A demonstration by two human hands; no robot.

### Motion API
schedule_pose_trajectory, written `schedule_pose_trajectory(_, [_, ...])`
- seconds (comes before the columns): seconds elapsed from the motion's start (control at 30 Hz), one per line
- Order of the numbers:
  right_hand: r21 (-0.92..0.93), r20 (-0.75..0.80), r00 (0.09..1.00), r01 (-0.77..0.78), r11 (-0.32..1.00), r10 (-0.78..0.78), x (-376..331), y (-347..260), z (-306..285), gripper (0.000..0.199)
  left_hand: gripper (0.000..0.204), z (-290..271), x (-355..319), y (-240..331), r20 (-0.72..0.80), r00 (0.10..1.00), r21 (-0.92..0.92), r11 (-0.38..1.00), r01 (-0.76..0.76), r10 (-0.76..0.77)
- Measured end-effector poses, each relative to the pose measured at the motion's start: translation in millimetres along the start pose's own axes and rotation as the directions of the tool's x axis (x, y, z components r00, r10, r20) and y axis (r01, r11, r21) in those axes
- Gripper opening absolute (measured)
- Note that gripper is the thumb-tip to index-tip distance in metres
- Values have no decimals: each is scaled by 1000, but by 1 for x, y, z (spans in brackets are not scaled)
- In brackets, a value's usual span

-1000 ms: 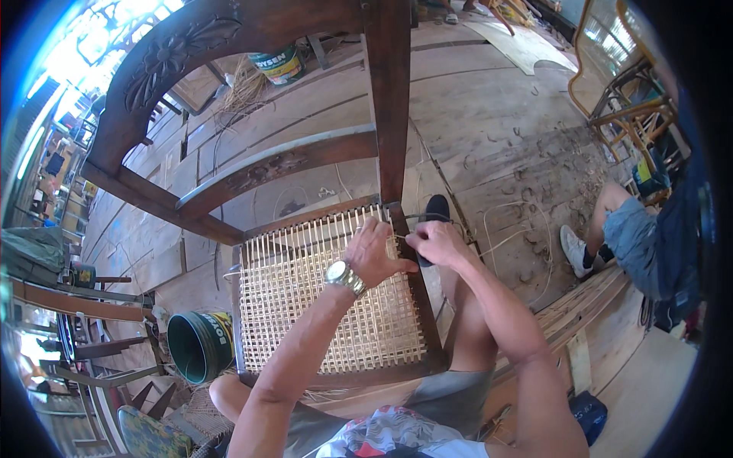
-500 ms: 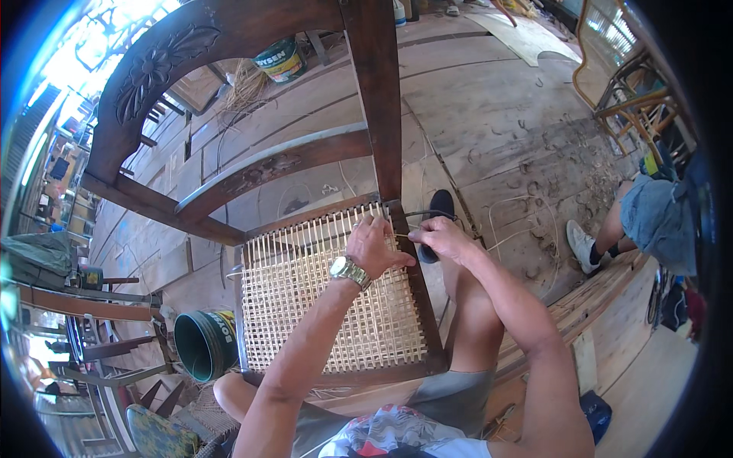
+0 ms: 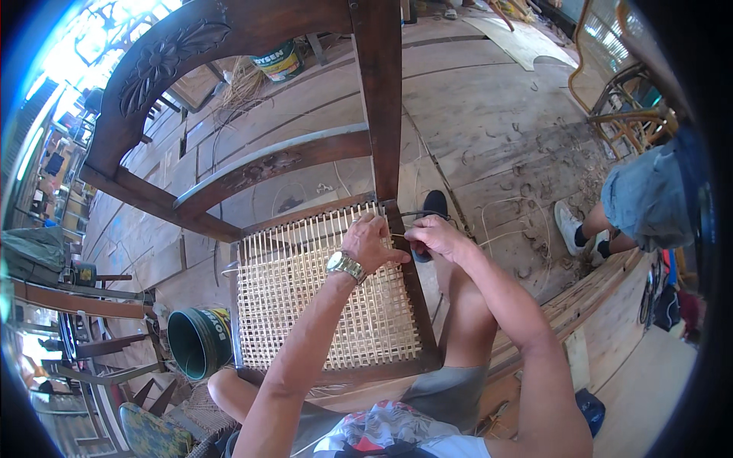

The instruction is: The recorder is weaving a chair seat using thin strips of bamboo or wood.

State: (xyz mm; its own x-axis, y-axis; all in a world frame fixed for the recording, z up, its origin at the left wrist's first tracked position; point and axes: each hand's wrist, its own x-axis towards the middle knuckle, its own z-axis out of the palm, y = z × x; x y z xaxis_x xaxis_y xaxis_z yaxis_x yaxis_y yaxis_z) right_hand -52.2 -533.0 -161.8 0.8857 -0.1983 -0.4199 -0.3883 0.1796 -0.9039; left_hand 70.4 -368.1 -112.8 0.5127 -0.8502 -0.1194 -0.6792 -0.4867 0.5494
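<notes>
A dark carved wooden chair (image 3: pixel 379 114) stands before me, its seat partly filled with woven cane (image 3: pixel 321 305). Toward the backrest, the strands run mostly one way with wider gaps. My left hand (image 3: pixel 369 246), with a metal-banded watch on its wrist, rests on the weave near the seat's far right corner. Its thumb is stretched toward the right rail and its bent fingertips press among the strands. Just beyond that rail my right hand (image 3: pixel 437 238) is closed in a pinch on a thin cane strand (image 3: pixel 398 235), which runs toward the left hand.
A green bucket (image 3: pixel 187 343) lies tipped left of the seat; another bucket (image 3: pixel 279 61) stands behind the chair. Loose cane (image 3: pixel 519 200) and curled scraps litter the plank floor at right. Someone's leg and white shoe (image 3: pixel 569 231) are at the right, near a rattan frame (image 3: pixel 584 61).
The view has shifted slightly. My hands stay near the same corner, the right one still pinching the strand. The other person's legs have moved at the right, and a second shoe shows.
</notes>
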Motion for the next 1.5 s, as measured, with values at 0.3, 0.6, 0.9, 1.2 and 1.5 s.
schedule_pose_trajectory(0.3, [-455,-196,981,-85,886,-7,-35,21,-63,28,73,27,-62,-11,-221,918,119,943,-311,330])
schedule_pose_trajectory(0.6, [-591,-204,796,363,720,-569,-61,-50,79,32,84,-23,-124,-58,-297,954,10,999,-47,47])
schedule_pose_trajectory(0.9, [-906,259,815,391,163,-518,15,-39,112,47,71,-43,-56,-72,-91,982,119,980,-157,168])
schedule_pose_trajectory(1.2, [-924,231,954,277,264,-194,28,-66,118,53,82,-49,-40,-70,142,990,157,987,-20,-3])
schedule_pose_trajectory(1.5, [-906,208,962,258,336,-176,34,-66,116,52,78,-65,-39,-62,225,973,49,997,-56,44])
